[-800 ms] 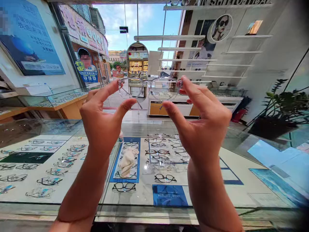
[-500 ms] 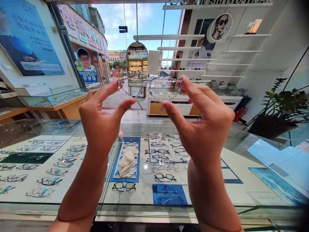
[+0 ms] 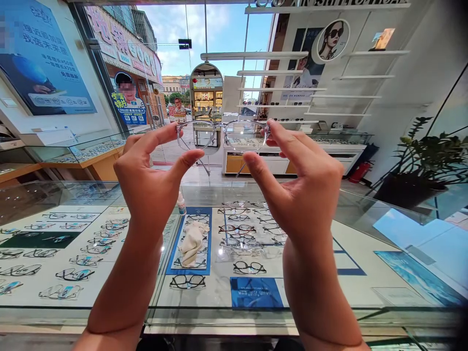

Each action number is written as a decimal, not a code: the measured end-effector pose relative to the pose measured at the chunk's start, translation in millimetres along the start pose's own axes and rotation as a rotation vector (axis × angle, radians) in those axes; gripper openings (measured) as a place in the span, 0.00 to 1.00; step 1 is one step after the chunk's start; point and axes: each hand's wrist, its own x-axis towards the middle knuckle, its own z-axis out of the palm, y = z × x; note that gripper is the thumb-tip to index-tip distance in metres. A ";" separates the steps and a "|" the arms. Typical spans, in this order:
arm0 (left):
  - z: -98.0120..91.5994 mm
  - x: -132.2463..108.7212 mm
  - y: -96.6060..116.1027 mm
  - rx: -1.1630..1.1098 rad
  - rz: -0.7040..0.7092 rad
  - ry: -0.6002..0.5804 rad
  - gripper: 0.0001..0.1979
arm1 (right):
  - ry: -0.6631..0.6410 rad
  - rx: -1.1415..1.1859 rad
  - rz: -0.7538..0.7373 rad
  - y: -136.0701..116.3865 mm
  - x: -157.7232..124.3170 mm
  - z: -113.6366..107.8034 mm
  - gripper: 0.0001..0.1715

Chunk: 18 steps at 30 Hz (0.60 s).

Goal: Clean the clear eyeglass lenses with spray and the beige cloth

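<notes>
A pair of clear-framed eyeglasses [image 3: 220, 126] is held up in front of me, above the glass display case, with its lenses upright and its temples slanting down behind. My left hand [image 3: 153, 161] grips the left end of the frame near the hinge, thumb apart below the lens. At the opposite end, my right hand [image 3: 302, 168] has its fingers on the right hinge, its thumb low by the lens. Below, a crumpled beige cloth [image 3: 192, 243] lies over a blue-edged tray [image 3: 207, 263], and a small white bottle [image 3: 181, 204] stands behind it.
The glass case [image 3: 204, 314] spans the foreground, with several rows of eyeglasses [image 3: 249, 267] showing through its top. An arched mirror [image 3: 206, 90] stands beyond. A potted plant [image 3: 413, 180] is at the right, and another display counter [image 3: 91, 156] at the left.
My right hand has shifted slightly left and down, and my left hand a little left. The eyeglasses have turned slightly, so their temples hang differently behind the lenses.
</notes>
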 end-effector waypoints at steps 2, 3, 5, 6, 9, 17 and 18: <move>0.0 0.1 1.7 0.031 0.024 0.012 0.24 | -0.012 0.006 0.015 0.3 -0.1 0.5 0.29; 0.0 0.2 2.7 0.054 0.038 0.022 0.23 | -0.020 0.009 0.023 0.7 -0.1 1.0 0.29; 0.0 0.4 4.8 0.099 0.061 0.042 0.22 | -0.035 0.015 0.038 1.8 0.0 2.9 0.30; -0.1 0.5 5.6 0.117 0.070 0.052 0.21 | -0.040 0.019 0.045 2.5 0.1 4.2 0.31; -0.8 0.5 6.8 0.146 0.082 0.060 0.21 | -0.046 0.044 0.065 4.2 0.5 8.0 0.32; -2.0 -3.6 8.0 0.200 0.136 0.071 0.22 | -0.077 0.086 0.116 5.3 1.1 10.2 0.32; -2.0 -4.1 7.7 0.207 0.144 0.066 0.22 | -0.075 0.088 0.117 5.5 1.1 10.4 0.32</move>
